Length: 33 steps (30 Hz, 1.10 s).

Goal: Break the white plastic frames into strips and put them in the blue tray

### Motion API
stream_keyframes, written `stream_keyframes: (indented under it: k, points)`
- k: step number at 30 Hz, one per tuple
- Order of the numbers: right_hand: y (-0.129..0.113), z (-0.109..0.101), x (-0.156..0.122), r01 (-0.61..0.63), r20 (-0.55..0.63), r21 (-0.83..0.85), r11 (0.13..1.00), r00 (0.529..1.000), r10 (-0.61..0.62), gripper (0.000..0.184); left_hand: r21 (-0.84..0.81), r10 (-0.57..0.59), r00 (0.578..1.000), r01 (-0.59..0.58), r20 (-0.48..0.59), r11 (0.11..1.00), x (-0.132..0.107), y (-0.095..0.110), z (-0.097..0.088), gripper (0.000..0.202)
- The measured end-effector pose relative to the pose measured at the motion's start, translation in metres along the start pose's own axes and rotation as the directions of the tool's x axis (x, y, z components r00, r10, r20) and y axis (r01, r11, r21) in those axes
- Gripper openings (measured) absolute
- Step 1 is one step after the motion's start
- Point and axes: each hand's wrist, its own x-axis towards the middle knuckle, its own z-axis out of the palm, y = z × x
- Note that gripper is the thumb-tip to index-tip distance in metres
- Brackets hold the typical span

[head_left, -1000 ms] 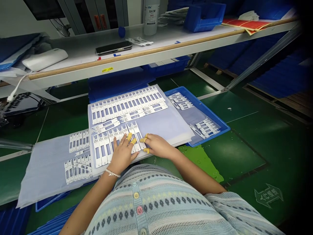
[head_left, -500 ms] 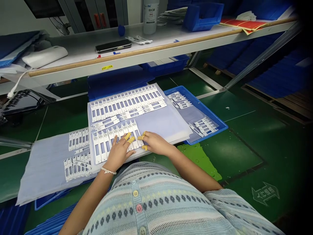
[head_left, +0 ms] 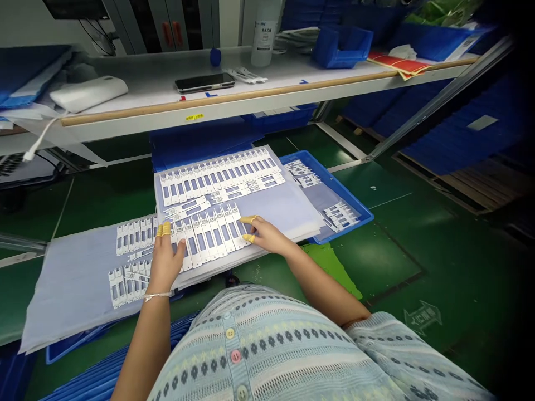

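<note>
A near row of flat white slotted parts [head_left: 209, 236] lies side by side on a pale sheet [head_left: 284, 209]. My left hand [head_left: 165, 259] rests flat at the left end of this row, fingers stretched out, with yellow finger cots on the tips. My right hand [head_left: 263, 234] lies at the row's right end, its cot-covered fingertips touching the last part, holding nothing. A far row of the same parts [head_left: 217, 175] runs along the sheet's back edge, with a few loose ones beneath it.
A second pale sheet [head_left: 71, 278] at left carries more white parts [head_left: 134, 236]. A blue tray [head_left: 355, 200] at right holds several parts. Above runs a shelf [head_left: 137, 89] with a phone [head_left: 204, 82], a bottle [head_left: 264, 33], a blue bin [head_left: 343, 39] and a white device [head_left: 87, 92].
My left hand has slid left from the middle of the near row to its left end. My right hand has stayed by the right end. The view has shifted slightly.
</note>
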Motion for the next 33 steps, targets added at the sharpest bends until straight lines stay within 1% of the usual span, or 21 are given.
stream_keyframes:
  k: [2, 4, 8, 12, 15, 17, 20, 23, 25, 28, 30, 33]
  points:
    - [-0.002, 0.002, -0.001, -0.004, 0.012, -0.004, 1.0, 1.0, 0.004, 0.047, -0.045, -0.014, 1.0, 0.014, 0.002, 0.999, -0.003, -0.002, 0.006, 0.073]
    - [-0.003, 0.004, -0.002, 0.018, 0.01, -0.022, 1.0, 1.0, -0.017, 0.047, -0.084, -0.015, 1.0, 0.014, -0.01, 0.996, -0.004, -0.004, 0.014, 0.073]
    - [-0.002, 0.012, -0.002, 0.039, -0.037, -0.09, 0.995, 0.998, -0.042, 0.046, -0.127, 0.024, 0.999, -0.028, -0.033, 0.992, -0.003, -0.007, 0.024, 0.074]
    - [-0.005, 0.018, 0.0, 0.044, -0.057, -0.158, 0.987, 0.997, -0.054, 0.048, -0.14, 0.084, 0.996, -0.088, -0.037, 0.986, 0.002, -0.009, 0.02, 0.078]
    - [-0.006, 0.015, 0.001, 0.058, -0.036, -0.131, 0.99, 0.997, -0.063, 0.051, -0.141, 0.111, 0.992, -0.118, -0.059, 0.983, 0.005, -0.013, 0.012, 0.082]
    - [-0.003, 0.012, -0.002, 0.056, -0.057, -0.062, 0.997, 0.997, -0.06, 0.052, -0.138, 0.121, 0.986, -0.136, -0.111, 0.981, -0.002, -0.019, 0.008, 0.08]
    - [0.006, 0.004, -0.013, 0.084, -0.124, 0.034, 0.996, 0.989, -0.08, 0.05, -0.12, 0.113, 0.97, -0.141, -0.215, 0.983, -0.028, -0.033, 0.009, 0.078]
    - [0.028, -0.011, -0.024, 0.137, -0.176, 0.074, 0.988, 0.977, -0.123, 0.044, -0.094, 0.089, 0.958, -0.119, -0.271, 0.988, -0.056, -0.046, 0.021, 0.09]
    - [0.047, -0.027, -0.031, 0.161, -0.186, 0.081, 0.984, 0.972, -0.144, 0.039, -0.072, 0.084, 0.955, -0.109, -0.285, 0.991, -0.067, -0.051, 0.029, 0.099]
    - [0.074, -0.06, -0.043, 0.171, -0.154, 0.05, 0.984, 0.975, -0.161, 0.037, -0.033, 0.064, 0.956, -0.076, -0.287, 0.997, -0.073, -0.052, 0.033, 0.101]
    - [0.091, -0.084, -0.051, 0.177, -0.135, 0.007, 0.984, 0.975, -0.175, 0.036, 0.002, 0.036, 0.959, -0.037, -0.28, 0.999, -0.073, -0.049, 0.03, 0.099]
    - [0.119, -0.116, -0.059, 0.189, -0.152, -0.038, 0.981, 0.969, -0.192, 0.035, 0.061, -0.022, 0.964, 0.039, -0.264, 0.997, -0.073, -0.044, 0.024, 0.093]
